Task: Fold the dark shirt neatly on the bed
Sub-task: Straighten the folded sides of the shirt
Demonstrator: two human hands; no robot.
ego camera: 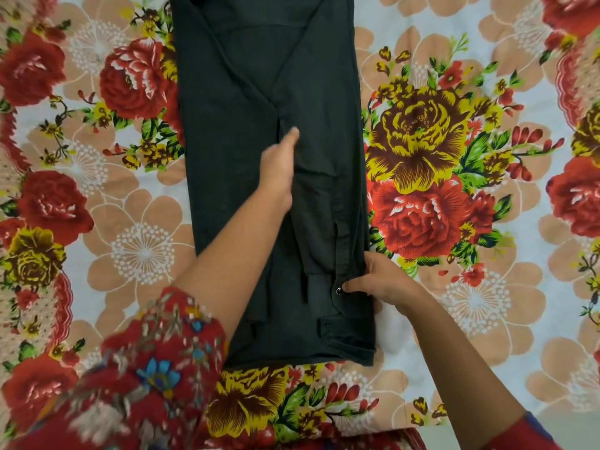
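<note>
Head view: we look down from the head camera at the bed (pixel 461 102), which is covered in big flowers.
Where the shirt is: the dark shirt (pixel 246 102) lies flat on the bed in the middle. It runs out of the picture at 12 o'clock.
Left hand: our left hand (pixel 278 168) rests on the middle of the shirt. It is loose and holds nothing, and a straight finger points to 12 o'clock. We think it is pressing the cloth smooth.
Right hand: our right hand (pixel 381 284) is at about 5 o'clock from the middle. It holds the shirt's side edge. The thumb is on top, right beside the little button (pixel 339 291) on a cuff (pixel 321 287), and the fingers curl at the edge.
Our own clothes: a red flower sleeve (pixel 156 358) covers our left arm at 7 o'clock.
What is done: both sides look folded in, so the shirt is a long thin strip. The shirt's sleeves lie along it, and their cuffs sit near the 6 o'clock end.
What is left: we think the strip is not yet folded up end to end. We guess we are about halfway.
Long way: the long line runs from 12 o'clock to 6 o'clock. It leans a little, with the far end toward 11 and the near end toward 5.
Which way it points: the cuffs and bottom edge are near us at 6 o'clock. So we guess the collar is at 12 o'clock, but we cannot see it.
</note>
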